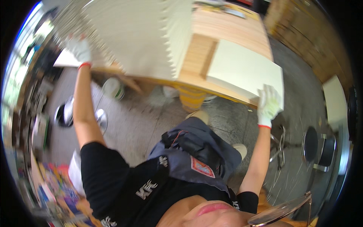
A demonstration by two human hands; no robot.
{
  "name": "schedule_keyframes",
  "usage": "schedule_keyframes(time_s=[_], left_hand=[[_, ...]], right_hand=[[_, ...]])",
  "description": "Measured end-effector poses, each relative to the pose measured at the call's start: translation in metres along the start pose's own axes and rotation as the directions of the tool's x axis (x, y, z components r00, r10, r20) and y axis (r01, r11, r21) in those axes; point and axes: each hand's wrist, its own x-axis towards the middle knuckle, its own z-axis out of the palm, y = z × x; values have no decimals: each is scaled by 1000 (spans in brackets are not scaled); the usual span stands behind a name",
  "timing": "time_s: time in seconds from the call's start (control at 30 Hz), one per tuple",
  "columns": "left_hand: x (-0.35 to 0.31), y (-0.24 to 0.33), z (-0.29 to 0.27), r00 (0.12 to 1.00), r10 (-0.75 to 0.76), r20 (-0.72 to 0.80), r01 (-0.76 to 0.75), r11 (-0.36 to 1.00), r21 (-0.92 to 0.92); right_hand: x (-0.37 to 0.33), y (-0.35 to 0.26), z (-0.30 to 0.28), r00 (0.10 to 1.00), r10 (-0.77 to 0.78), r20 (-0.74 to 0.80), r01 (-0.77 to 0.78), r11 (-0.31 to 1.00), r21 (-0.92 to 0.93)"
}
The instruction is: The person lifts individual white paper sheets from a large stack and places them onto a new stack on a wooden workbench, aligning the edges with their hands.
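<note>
A tall stack of pale cream sheets [128, 38] with uneven, rippled edges stands on the wooden table [234, 28]. My left hand [78, 50], in a white glove with a red cuff, is at the stack's left side, fingers stretched out and blurred. Beside that hand a white sheet or board [65, 59] juts past the table edge. On the right, a flat white board or low stack of boards [242, 64] lies at the table's front right corner. My right hand [270, 103], gloved the same way, rests on its near right corner with fingers extended.
Below the table stand a white bucket [113, 89] and a yellow-striped support [191, 97]. Stools are on the floor at left [68, 111] and right [311, 143]. A pale panel [335, 102] leans at the far right. A small metallic object [235, 13] lies on the table's far side.
</note>
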Motion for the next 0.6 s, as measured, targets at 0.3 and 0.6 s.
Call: schedule_keyframes(time_s=[0.3, 0.6], left_hand=[[22, -74, 116, 907, -280, 315, 353, 913, -205], [-325, 320, -51, 817, 325, 477, 324, 425, -845]], right_hand=[[25, 13, -5, 997, 74, -6, -73, 996, 58], [-62, 81, -113, 757, 626, -187, -540, 760, 361]])
